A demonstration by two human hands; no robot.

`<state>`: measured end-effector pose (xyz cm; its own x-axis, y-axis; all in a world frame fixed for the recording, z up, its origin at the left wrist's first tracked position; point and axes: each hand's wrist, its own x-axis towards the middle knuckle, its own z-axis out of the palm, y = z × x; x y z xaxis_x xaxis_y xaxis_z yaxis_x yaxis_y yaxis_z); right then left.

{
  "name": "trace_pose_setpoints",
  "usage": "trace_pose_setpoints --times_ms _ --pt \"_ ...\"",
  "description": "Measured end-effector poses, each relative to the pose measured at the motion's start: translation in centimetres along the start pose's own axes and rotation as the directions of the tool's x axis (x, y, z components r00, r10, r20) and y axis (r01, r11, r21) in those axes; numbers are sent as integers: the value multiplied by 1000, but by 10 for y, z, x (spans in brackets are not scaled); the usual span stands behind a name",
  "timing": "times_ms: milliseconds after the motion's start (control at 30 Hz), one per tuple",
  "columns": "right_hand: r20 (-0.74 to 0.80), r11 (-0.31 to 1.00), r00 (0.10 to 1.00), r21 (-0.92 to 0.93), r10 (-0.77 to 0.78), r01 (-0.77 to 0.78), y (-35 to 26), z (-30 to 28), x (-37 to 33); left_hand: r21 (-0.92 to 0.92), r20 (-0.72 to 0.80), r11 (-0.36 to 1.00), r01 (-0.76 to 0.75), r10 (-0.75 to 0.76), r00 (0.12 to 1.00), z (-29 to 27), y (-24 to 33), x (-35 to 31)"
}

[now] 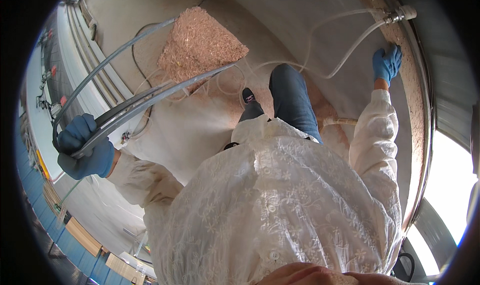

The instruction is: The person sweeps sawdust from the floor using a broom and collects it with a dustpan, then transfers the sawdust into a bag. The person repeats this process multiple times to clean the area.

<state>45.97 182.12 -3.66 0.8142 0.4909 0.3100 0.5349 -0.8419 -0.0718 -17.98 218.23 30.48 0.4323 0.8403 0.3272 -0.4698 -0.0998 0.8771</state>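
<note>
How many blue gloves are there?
2. One is on the left hand, wrapped around the grey bars; the other is on the right hand, by the dusty brown edge at the picture's right.

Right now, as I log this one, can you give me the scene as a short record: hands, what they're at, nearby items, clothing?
Left hand: blue-gloved hand, closed around long grey bars
At the bars' far end: heap of brown crumbs
Right hand: blue-gloved hand, at a brown-dusted ledge; firm contact unclear
Near right hand: clear hose with metal fitting
Clothing: white shirt, blue trousers, dark shoe
</note>
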Motion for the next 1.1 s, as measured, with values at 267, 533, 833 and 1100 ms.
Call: trace_pose_setpoints --times_ms 267,533,833,1100 --pt "48 999 999 -40 4 -2 1 5 -3 28 -189 999 -26 30 982 5 0 -23" --pt "68 998 998 -58 13 -9 6 30 0 210 -404 971 -119 197 894 15 1 -47" --pt "-507 970 860 180 -51 164 -61 -73 21 349 -359 921 -174 304 882 42 -11 -58" --pt "69 314 900 946 -431 78 -262 21 42 519 -392 832 -196 436 810 49 -54 -39"
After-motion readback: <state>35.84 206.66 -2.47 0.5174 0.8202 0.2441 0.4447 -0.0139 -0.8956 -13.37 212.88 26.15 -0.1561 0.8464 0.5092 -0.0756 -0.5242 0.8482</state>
